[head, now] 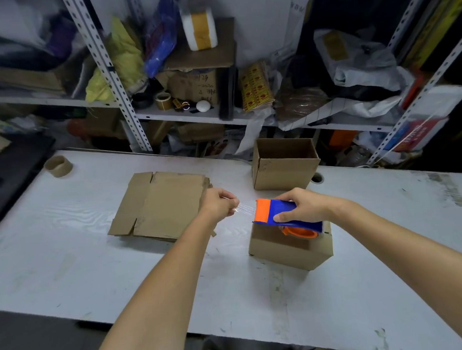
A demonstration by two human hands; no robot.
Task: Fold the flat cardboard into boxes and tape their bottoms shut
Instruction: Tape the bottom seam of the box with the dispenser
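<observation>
Left fingers [231, 202] on tape end [244, 209] beside dispenser [280, 208]

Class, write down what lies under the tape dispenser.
A small cardboard box stands under the tape dispenser. The dispenser and right hand cover most of its top, so its seam is hidden.

Dispenser [281, 212] hides near box [282, 253] top; shelves [193, 114] blurred.

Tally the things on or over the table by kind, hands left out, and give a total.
Folded boxes: 2, the open box at the back and the near box
Flat cardboard stack: 1
Tape dispenser: 1, in the right hand, its tape pinched by the left hand
Empty tape core: 1
Total: 5
</observation>
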